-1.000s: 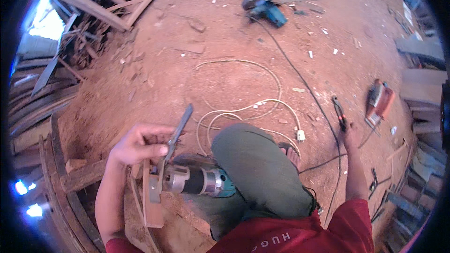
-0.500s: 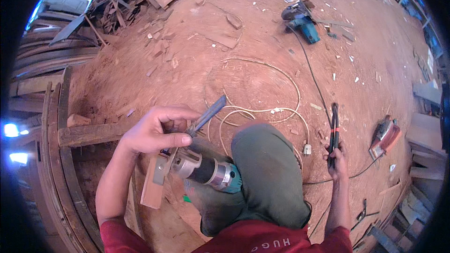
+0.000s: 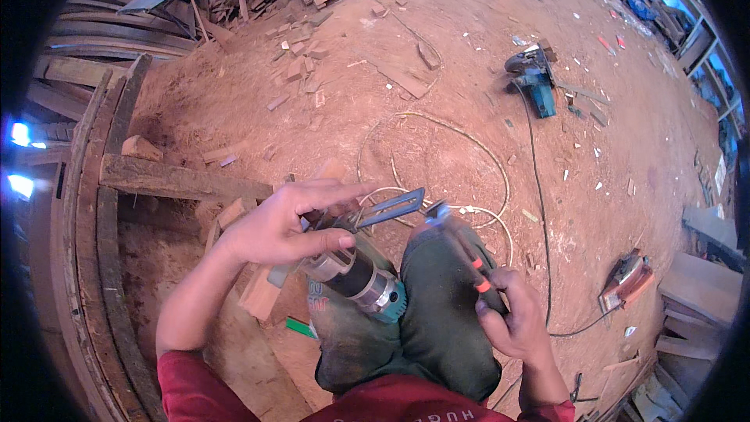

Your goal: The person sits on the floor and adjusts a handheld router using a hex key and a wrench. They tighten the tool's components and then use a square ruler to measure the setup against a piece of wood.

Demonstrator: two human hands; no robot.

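A teal power tool with a black collar and silver metal base (image 3: pixel 361 284), resembling a trim router, lies across my thighs. My left hand (image 3: pixel 301 223) is curled around the metal fittings at its end, thumb on the near side. A flat slotted metal bar (image 3: pixel 400 205) sticks out to the right past my fingers. A wood block (image 3: pixel 259 295) sits beside the base, below this hand. Above my right knee, my right hand (image 3: pixel 512 314) grips dark-handled pliers (image 3: pixel 461 244) with orange bands. Their bright metal end is motion-blurred and points towards the slotted bar.
A pale cable (image 3: pixel 504 168) loops on the dusty floor beyond my knees. A teal circular saw (image 3: pixel 539 90) lies farther right, and a red-brown power tool (image 3: pixel 626 281) at right. Timber beams (image 3: pixel 176 178) stand at left. A green object (image 3: pixel 299 327) lies by my left thigh.
My right hand has brought the pliers leftward from the right side to above my knee. The slotted bar has tilted flatter, with my left hand still at the tool. The view has shifted.
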